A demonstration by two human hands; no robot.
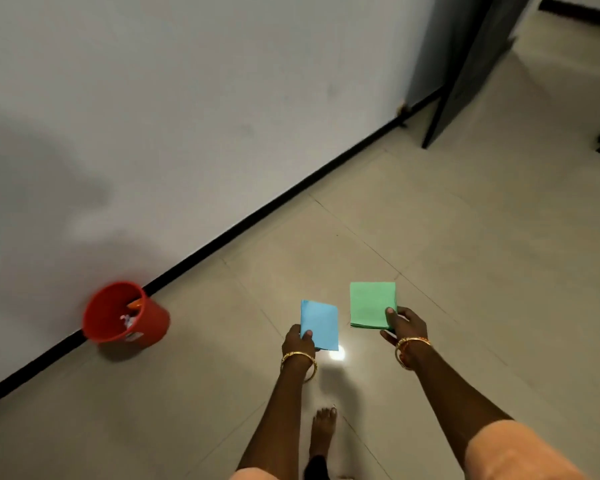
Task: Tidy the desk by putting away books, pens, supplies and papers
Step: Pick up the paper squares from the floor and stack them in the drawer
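My left hand (297, 342) grips a small stack of blue paper (321, 323) by its lower left corner, thumb on top. A thicker square stack of green paper (371, 303) is held in my right hand (406, 325), thumb pressed on its lower right corner. Both stacks hover above the tiled floor in front of me, side by side and apart. A red bin (125, 313) stands to the left against the wall, with scraps of white and orange rubbish inside.
A white wall (187, 116) with a black skirting strip runs diagonally across the left. A dark door (465, 74) stands at the upper right. Beige floor tiles (465, 254) stretch ahead. One bare foot (323, 434) shows below my arms.
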